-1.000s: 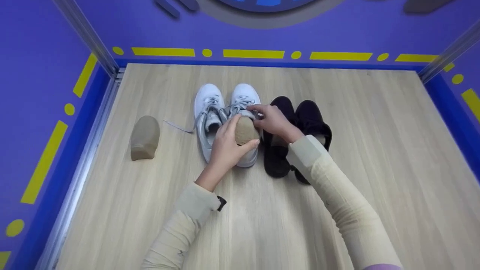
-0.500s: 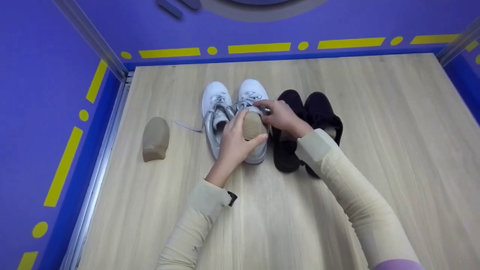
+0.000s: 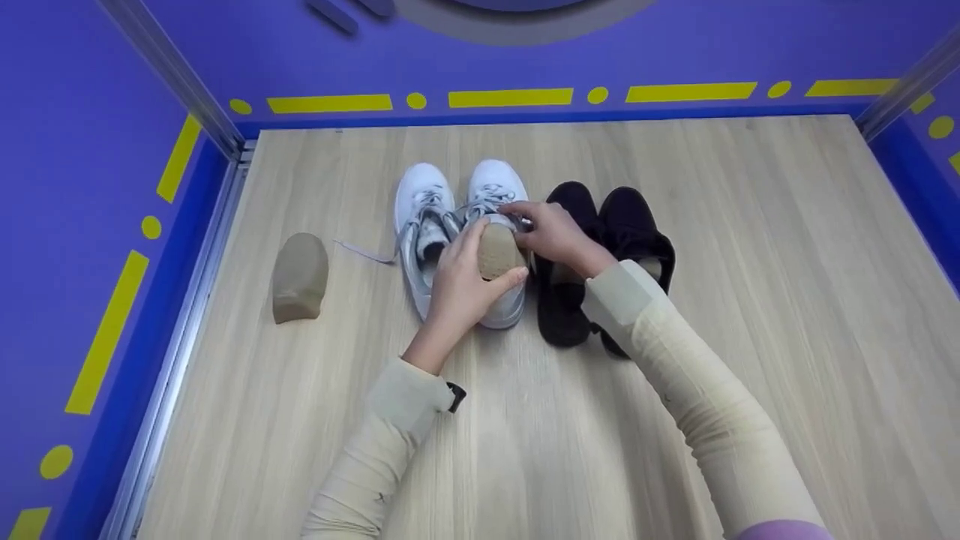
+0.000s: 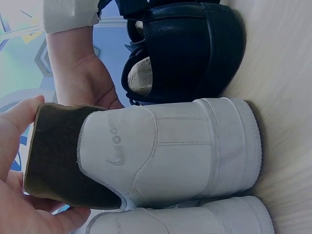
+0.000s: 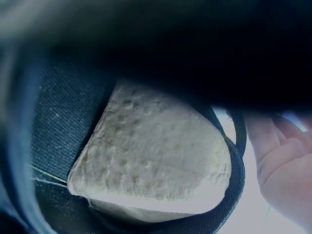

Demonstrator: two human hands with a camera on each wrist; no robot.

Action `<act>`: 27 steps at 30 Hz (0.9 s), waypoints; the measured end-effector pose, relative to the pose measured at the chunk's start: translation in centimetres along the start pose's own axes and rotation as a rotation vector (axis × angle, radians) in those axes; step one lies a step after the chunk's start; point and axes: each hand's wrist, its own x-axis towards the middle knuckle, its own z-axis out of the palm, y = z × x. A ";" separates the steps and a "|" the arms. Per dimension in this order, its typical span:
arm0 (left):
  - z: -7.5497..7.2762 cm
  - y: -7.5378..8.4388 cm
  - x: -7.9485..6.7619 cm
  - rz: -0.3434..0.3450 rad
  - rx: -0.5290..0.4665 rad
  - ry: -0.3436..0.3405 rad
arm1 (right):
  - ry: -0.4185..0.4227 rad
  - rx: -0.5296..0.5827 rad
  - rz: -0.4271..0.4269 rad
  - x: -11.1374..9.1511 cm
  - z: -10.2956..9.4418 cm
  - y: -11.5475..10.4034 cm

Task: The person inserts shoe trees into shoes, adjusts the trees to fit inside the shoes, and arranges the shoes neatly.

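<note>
Two white lace-up sneakers stand side by side, toes away from me. My left hand (image 3: 463,281) grips a brown moulded shoe insert (image 3: 498,252), with the thumb on its near edge and fingers along its left side. That insert stands partly inside the right-hand white sneaker (image 3: 501,180); its dark hollow end (image 4: 63,151) juts out above the heel in the left wrist view. My right hand (image 3: 556,236) pinches at the same sneaker's tongue, index finger by the laces; its fingertips are partly hidden. The left-hand white sneaker (image 3: 422,184) has its opening uncovered, one lace trailing left.
Another brown insert (image 3: 300,277) lies on the wooden board (image 3: 337,420) at the left. A pair of black shoes (image 3: 626,210) stands right of the sneakers; a pale insert (image 5: 156,151) sits in one. Blue walls (image 3: 660,45) with yellow marks border the board.
The head view shifts slightly. Both hands stay at the right-hand white sneaker in nearly the same pose, and the insert keeps about the same place in it.
</note>
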 end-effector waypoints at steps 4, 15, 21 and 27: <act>0.1 0.1 0.1 0.010 -0.003 0.009 | 0.002 -0.007 0.002 0.1 -0.2 0.2; 0.2 0.7 0.0 0.017 0.002 0.033 | 0.008 -0.002 -0.014 -0.1 -0.6 0.4; 0.0 1.0 -0.4 0.083 -0.004 0.094 | -0.008 0.013 0.004 0.0 -0.4 0.3; 0.0 0.9 -0.5 0.083 0.023 0.105 | 0.004 0.023 0.007 0.0 0.1 0.2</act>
